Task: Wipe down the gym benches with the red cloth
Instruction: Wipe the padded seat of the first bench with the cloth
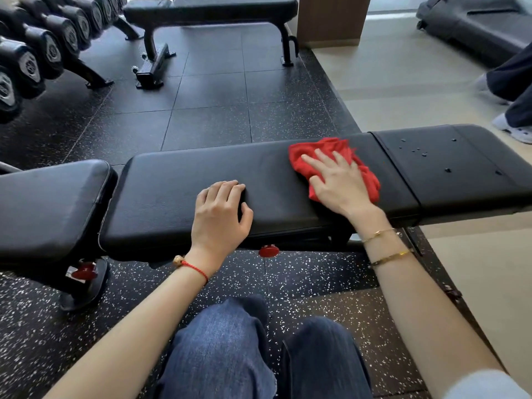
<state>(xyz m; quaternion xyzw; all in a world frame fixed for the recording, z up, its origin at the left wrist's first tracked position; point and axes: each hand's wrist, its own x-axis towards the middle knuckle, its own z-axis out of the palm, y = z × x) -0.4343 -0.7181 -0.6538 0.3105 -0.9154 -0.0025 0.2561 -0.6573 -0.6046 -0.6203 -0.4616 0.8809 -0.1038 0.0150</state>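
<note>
A long black padded gym bench point(184, 180) runs across the view in front of me. The red cloth point(328, 151) lies crumpled on its middle pad, toward the right. My right hand point(339, 182) presses flat on the cloth with fingers spread. My left hand point(221, 214) rests on the pad's near edge to the left, fingers bent at the tips and holding nothing. Water droplets point(423, 152) sit on the right pad section.
A second black bench point(213, 7) stands at the back. A dumbbell rack point(43, 50) fills the far left. Another person's legs and shoes point(512, 90) are at the right edge. A wooden pillar point(331, 21) stands behind. Speckled rubber floor lies underfoot.
</note>
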